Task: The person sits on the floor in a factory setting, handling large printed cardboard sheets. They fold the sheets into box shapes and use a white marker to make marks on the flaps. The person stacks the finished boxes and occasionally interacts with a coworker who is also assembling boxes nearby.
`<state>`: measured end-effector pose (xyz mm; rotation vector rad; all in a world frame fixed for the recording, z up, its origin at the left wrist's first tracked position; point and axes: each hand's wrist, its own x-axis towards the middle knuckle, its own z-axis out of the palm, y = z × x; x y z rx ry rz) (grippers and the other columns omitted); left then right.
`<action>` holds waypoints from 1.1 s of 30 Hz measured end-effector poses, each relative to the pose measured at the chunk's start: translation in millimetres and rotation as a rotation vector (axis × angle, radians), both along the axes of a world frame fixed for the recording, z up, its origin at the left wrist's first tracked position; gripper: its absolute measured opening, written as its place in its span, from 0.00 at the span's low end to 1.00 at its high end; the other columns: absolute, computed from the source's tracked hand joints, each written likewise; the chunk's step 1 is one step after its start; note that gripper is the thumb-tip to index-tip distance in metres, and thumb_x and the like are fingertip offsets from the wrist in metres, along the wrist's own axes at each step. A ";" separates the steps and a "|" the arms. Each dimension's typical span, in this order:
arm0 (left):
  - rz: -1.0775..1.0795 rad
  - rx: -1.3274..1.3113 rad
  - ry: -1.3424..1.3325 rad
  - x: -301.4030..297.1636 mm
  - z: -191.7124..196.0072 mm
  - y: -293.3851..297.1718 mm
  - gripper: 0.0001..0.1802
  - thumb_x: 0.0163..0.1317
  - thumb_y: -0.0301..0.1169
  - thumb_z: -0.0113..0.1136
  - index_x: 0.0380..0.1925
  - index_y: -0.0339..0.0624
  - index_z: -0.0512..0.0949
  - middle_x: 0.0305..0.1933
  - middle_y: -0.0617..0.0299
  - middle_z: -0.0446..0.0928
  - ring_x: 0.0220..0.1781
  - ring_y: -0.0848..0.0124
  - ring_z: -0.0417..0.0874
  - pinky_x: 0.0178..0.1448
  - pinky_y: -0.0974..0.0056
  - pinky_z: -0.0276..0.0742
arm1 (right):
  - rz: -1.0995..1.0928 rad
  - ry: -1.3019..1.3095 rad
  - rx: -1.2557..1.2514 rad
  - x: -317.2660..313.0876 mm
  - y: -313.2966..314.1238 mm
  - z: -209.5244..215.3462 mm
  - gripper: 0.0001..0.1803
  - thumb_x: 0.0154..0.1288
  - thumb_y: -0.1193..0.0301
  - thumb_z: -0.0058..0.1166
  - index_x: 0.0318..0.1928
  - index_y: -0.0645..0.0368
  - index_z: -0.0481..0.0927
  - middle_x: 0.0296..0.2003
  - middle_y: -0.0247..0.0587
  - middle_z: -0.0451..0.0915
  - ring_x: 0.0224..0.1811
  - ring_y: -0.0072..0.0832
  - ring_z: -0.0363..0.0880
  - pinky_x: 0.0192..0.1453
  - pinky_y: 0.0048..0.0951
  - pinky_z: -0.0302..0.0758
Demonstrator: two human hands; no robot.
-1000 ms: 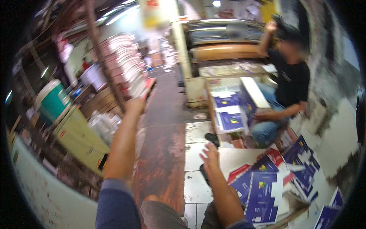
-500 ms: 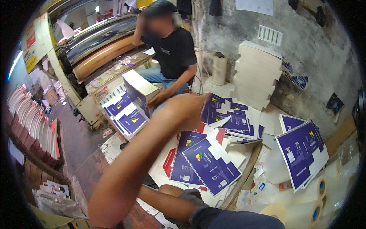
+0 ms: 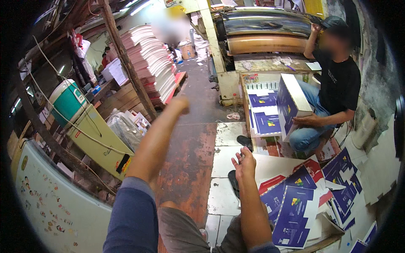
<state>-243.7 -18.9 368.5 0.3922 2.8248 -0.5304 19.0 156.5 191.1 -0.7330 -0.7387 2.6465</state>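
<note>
Head view: left hand (image 3: 180, 104) stretched far out at arm's length toward the tall stack of pink-edged sheets (image 3: 148, 63), blurred, so cannot tell whether fingers are curled or spread; nothing seen in its grip. Right hand (image 3: 244, 163) raised over the tiled floor (image 3: 223, 149), fingers loosely spread, empty, just beside the near edge of a heap of blue printed cartons (image 3: 295, 206) lying flat and overlapping toward the lower right corner. Dark sandals (image 3: 244, 142) on the floor just beyond the fingertips. Farther right, a seated person in a black shirt (image 3: 337, 84) with one hand on an upright bundle of blue cartons (image 3: 291, 103). At the left edge, a green and white cooler (image 3: 67, 101) on a cabinet.
</note>
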 end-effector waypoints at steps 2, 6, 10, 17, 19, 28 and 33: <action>0.227 0.030 0.025 -1.9 43.1 -50.8 0.24 0.55 0.36 0.59 0.51 0.34 0.72 0.54 0.47 0.78 0.54 0.57 0.82 0.55 0.54 0.77 | 0.010 0.005 -0.006 5.4 -0.9 4.9 0.34 0.61 0.69 0.54 0.68 0.63 0.61 0.52 0.40 0.70 0.51 0.32 0.67 0.52 0.41 0.71; 0.493 0.238 0.148 -0.4 98.1 -73.5 0.42 0.64 0.44 0.54 0.71 0.32 0.51 0.66 0.44 0.69 0.65 0.55 0.74 0.67 0.53 0.71 | -0.005 0.008 0.000 1.2 10.8 3.8 0.33 0.61 0.69 0.54 0.66 0.63 0.63 0.51 0.39 0.70 0.50 0.30 0.69 0.51 0.40 0.72; 0.218 0.356 0.179 -1.0 75.8 -58.2 0.41 0.63 0.31 0.53 0.73 0.37 0.46 0.43 0.35 0.80 0.27 0.51 0.85 0.26 0.46 0.82 | -0.007 0.015 0.015 -8.0 8.9 -16.8 0.29 0.61 0.67 0.56 0.63 0.58 0.68 0.51 0.34 0.71 0.49 0.30 0.69 0.52 0.42 0.72; -0.196 0.666 -0.246 164.8 -62.2 -33.3 0.50 0.53 0.33 0.64 0.74 0.43 0.49 0.31 0.48 0.82 0.32 0.63 0.85 0.40 0.60 0.78 | -0.015 -0.019 0.069 -0.9 25.3 -9.5 0.30 0.62 0.65 0.55 0.64 0.58 0.68 0.51 0.36 0.72 0.49 0.29 0.69 0.51 0.38 0.72; -0.035 1.054 -0.567 213.1 -110.0 -60.5 0.46 0.62 0.40 0.64 0.73 0.38 0.51 0.35 0.56 0.81 0.34 0.67 0.84 0.41 0.64 0.78 | 0.046 -0.037 0.137 -2.6 14.0 -8.4 0.27 0.63 0.59 0.54 0.60 0.56 0.72 0.50 0.33 0.73 0.48 0.27 0.68 0.50 0.35 0.71; 0.435 1.729 -0.697 252.5 -199.0 -53.0 0.22 0.71 0.46 0.50 0.51 0.39 0.75 0.34 0.62 0.78 0.37 0.71 0.81 0.43 0.67 0.78 | 0.467 0.171 0.911 -10.3 -115.0 -91.9 0.30 0.72 0.49 0.42 0.56 0.63 0.76 0.48 0.42 0.76 0.44 0.28 0.74 0.47 0.29 0.74; 0.546 1.847 -0.521 255.7 -242.9 -107.6 0.16 0.71 0.41 0.50 0.36 0.39 0.77 0.30 0.64 0.76 0.29 0.73 0.79 0.35 0.67 0.78 | 0.995 0.207 0.566 -6.4 -129.9 -89.6 0.32 0.71 0.43 0.40 0.45 0.59 0.82 0.45 0.53 0.82 0.51 0.50 0.78 0.56 0.46 0.71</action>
